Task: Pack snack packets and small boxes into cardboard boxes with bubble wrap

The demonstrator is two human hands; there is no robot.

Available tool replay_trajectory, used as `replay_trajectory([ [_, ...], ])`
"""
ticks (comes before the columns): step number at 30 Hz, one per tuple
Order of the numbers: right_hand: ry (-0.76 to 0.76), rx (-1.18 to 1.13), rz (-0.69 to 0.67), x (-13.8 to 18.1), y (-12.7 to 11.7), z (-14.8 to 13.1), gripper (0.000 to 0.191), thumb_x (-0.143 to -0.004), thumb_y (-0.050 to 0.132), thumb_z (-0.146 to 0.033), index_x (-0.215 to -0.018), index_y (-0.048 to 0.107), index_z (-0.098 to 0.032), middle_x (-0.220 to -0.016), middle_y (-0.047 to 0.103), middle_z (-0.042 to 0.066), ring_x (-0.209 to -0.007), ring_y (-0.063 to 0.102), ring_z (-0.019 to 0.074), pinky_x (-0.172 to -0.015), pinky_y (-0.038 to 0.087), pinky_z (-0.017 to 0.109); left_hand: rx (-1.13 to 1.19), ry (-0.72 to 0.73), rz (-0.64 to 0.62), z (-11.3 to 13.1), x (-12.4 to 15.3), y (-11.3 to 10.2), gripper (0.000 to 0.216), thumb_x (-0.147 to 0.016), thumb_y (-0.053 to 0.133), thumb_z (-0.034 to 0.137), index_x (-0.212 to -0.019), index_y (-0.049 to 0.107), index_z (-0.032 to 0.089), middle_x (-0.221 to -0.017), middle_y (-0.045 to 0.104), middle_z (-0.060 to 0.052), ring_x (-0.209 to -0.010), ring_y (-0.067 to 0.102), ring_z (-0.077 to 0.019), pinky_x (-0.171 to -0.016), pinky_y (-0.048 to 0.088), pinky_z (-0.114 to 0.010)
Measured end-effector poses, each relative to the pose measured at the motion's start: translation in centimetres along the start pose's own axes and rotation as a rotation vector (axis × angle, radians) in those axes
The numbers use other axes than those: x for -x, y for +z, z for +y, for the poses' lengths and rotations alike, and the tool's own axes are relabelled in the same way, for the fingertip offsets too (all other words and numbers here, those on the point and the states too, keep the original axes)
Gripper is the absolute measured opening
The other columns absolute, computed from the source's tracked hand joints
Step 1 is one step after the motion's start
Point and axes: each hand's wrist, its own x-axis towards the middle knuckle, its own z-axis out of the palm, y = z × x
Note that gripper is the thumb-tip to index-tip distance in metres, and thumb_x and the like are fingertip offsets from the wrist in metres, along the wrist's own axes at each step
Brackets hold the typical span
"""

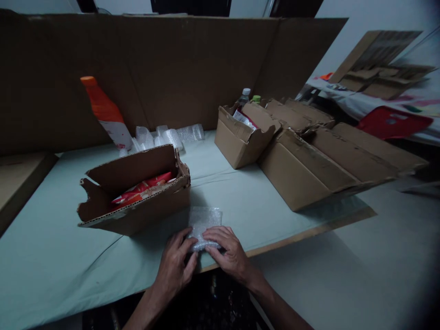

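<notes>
A small sheet of bubble wrap (205, 219) lies on the table near its front edge, its near end folded or rolled over into a thicker strip. My left hand (177, 259) grips the left end of that strip with bent fingers. At the right end, the fingers and thumb of my right hand (228, 252) close on the same strip. The far part of the sheet lies flat. Whether anything is wrapped inside I cannot tell. Just to the left stands an open cardboard box (161, 206) with red packets (144, 189) in it.
Several rolled bubble wrap pieces (172, 137) lie at the back, beside an orange and white bottle (106, 114) leaning against a tall cardboard panel (202, 64). To the right stand a cardboard box (237, 142) holding bottles and packets, and further boxes (302, 169). A flat carton (20, 178) is at far left.
</notes>
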Motion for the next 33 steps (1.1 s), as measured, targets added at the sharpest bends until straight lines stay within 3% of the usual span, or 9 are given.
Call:
replay_trajectory([
  [33,-0.012,-0.001,0.025,-0.45,0.28,0.22,0.014,-0.091,0.064,-0.021,-0.104,0.068,-0.023,-0.097,0.075,0.005,-0.094,0.068,0.0214,-0.084,0.049,0.038,0.067,-0.089,-0.006,0.03,-0.30,0.04,0.020,-0.086,0.058,0.020,-0.103,0.068,0.022,-0.123,0.067,-0.013,-0.111,0.065,-0.0276,-0.092,0.056,-0.044],
])
